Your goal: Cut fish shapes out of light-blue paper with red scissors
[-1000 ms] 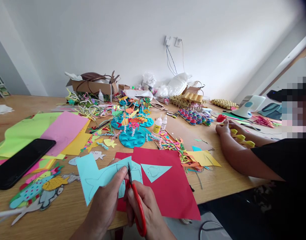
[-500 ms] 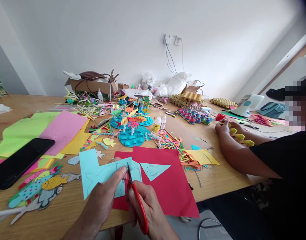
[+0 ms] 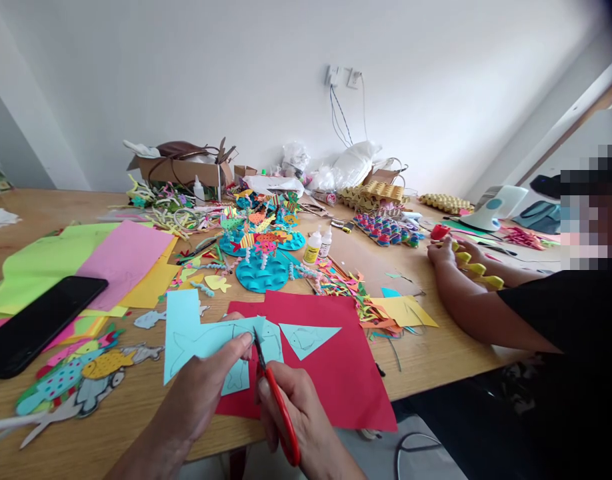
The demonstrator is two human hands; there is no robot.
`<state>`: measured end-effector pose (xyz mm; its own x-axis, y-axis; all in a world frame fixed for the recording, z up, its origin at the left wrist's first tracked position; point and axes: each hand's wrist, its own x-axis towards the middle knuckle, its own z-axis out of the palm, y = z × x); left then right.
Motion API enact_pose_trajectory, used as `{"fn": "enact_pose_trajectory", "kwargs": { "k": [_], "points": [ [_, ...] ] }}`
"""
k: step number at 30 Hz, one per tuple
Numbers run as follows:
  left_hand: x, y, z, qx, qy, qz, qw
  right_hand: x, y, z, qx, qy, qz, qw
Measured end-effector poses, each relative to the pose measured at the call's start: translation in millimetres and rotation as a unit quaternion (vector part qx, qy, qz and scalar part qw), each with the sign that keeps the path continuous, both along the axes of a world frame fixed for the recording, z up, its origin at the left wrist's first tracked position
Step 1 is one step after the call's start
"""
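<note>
My left hand (image 3: 211, 373) pinches a light blue sheet of paper (image 3: 183, 333) with fish outlines drawn on it in pencil. In my right hand (image 3: 296, 407) are red-handled scissors (image 3: 281, 407), their blades at the paper's edge right beside my left thumb. Beneath lies red paper (image 3: 336, 373), which bears a light blue triangular piece (image 3: 309, 339) with a small drawn fish. Cut-out paper fish (image 3: 106, 365), some orange, some blue with dots, are piled to the left.
At the left lie a black phone (image 3: 46, 327) and coloured sheets (image 3: 131, 260). Blue egg-carton pieces (image 3: 263, 275) with paper fish, glue bottles (image 3: 313, 247) and paper scraps (image 3: 336, 280) stand ahead. To the right, a co-worker's hands (image 3: 443, 252) hold a yellow egg-carton strip (image 3: 479, 268).
The light blue sheet has tilted slightly, its left part shifting right and up. My hands and the scissors stay nearly in place. The co-worker's yellow strip has turned a little.
</note>
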<state>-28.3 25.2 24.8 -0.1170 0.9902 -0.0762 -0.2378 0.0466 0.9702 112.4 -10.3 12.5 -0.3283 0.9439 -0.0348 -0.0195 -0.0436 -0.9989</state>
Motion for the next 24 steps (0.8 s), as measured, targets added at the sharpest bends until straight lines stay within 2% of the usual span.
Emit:
{"fn": "enact_pose_trajectory", "kwargs": {
  "k": [4, 12, 24],
  "points": [
    [0, -1, 8.2, -0.021, -0.04, -0.045, 0.998, 3, -1, 2.8, -0.014, -0.007, 0.001, 1.0],
    [-8, 0, 10.7, -0.086, -0.004, -0.106, 0.991, 8, -2, -0.4, 0.005, -0.016, 0.03, 0.999],
    [-9, -3, 9.9, -0.068, 0.027, -0.138, 0.988, 11, -3, 1.1, 0.004, -0.008, 0.037, 0.999]
  ]
}}
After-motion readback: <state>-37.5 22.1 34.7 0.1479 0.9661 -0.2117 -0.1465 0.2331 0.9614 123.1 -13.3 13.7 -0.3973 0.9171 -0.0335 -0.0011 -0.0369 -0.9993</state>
